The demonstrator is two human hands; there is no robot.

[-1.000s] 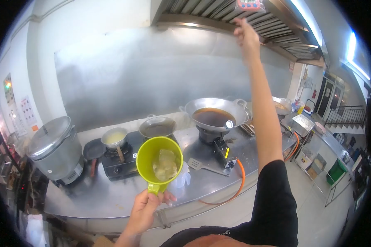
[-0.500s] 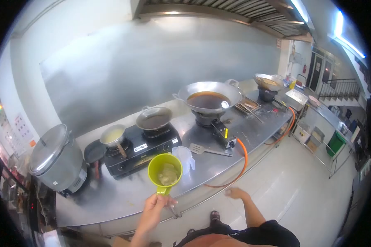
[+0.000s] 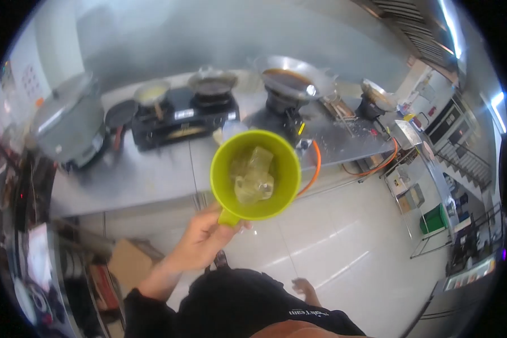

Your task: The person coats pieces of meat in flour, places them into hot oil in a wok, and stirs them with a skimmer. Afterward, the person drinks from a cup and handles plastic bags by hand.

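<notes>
Head camera: My left grip (image 3: 201, 241) is clamped on the handle (image 3: 229, 218) of a green mug (image 3: 284, 180), held just beyond it, mouth up, presumably so the clear chunks (image 3: 253, 183) stay in. My right grip (image 3: 305, 289) hangs rightward of the left; apart or together, I cannot tell. The tabletop (image 3: 146, 180) stretches beyond both.

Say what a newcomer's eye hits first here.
Likely the lime-green mug, front and centre, held by its handle in the left hand, with clear ice-like chunks inside. Then the wok of dark brown liquid beyond it on a burner, and the orange hose curving down just right of the mug.
</notes>
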